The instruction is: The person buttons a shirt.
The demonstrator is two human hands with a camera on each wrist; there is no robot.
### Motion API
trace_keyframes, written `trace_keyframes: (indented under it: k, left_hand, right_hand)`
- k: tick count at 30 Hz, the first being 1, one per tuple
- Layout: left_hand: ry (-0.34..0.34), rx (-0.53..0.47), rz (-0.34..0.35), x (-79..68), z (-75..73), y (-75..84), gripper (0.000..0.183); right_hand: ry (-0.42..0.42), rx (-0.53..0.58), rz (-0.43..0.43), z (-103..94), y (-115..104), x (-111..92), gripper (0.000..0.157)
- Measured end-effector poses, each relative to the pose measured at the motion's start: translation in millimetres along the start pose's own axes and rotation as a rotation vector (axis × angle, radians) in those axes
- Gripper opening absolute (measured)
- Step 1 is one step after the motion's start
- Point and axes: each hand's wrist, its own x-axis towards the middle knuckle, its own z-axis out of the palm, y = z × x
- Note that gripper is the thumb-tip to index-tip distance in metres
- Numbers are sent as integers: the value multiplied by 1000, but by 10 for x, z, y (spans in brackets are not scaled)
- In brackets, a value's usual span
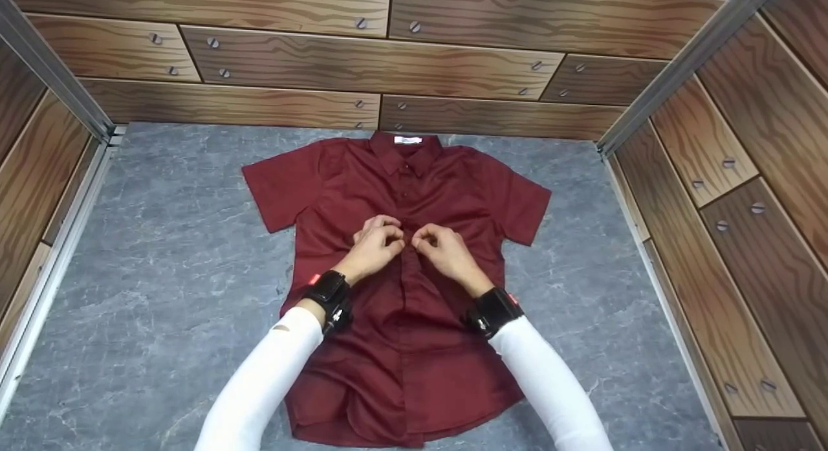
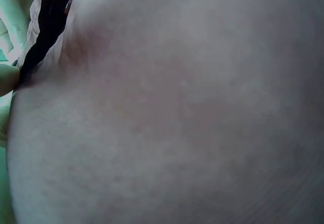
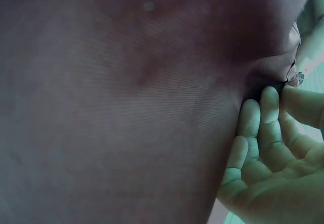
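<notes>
A dark red short-sleeved button shirt (image 1: 466, 192) lies front up, its collar (image 1: 424, 158) at the far end. Halfway down the front, my left hand (image 1: 374, 247) pinches the cloth by the button strip (image 1: 411, 296). Close beside it, my right hand (image 1: 447, 252) pinches the strip's other side between thumb and fingers. In the right wrist view, a small button (image 3: 300, 78) shows beside the fingertips of the right hand (image 3: 276, 158). Cloth fills most of the left wrist view, with only fingertips (image 2: 7, 79) at its left edge.
The shirt lies on a grey marbled surface (image 1: 187, 244). Wood-patterned panels (image 1: 291, 56) stand at the back and both sides, with metal rails (image 1: 58, 270) along the edges. Black wrist cameras (image 1: 495, 312) and white sleeves (image 1: 546, 380) hang over the lower shirt.
</notes>
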Motion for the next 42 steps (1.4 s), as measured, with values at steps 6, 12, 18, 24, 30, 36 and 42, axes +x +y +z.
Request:
trace_keyframes:
  k: [6, 12, 18, 24, 30, 36, 42]
  left_hand:
    - [-9, -27, -12, 3, -3, -4, 22]
    - [41, 4, -60, 21, 5, 5, 30]
    - [73, 58, -77, 26, 9, -3, 27]
    - [93, 87, -75, 25, 22, 14, 27]
    - [131, 174, -107, -2, 69, 24, 20]
    - [151, 222, -101, -77, 84, 12, 15]
    - [211, 316, 1, -196, -91, -78, 28]
  right_hand:
    - [5, -27, -10, 1, -3, 2, 7]
    - [6, 4, -87, 10, -1, -12, 9]
    - [-32, -26, -188, 43, -41, -26, 18]
    - [18, -123, -197, 74, -82, -32, 13]
    - [20, -194, -206, 96, -83, -30, 6]
    - [45, -233, -203, 53, -9, -33, 6]
    - [104, -470, -164, -101, 140, -112, 23]
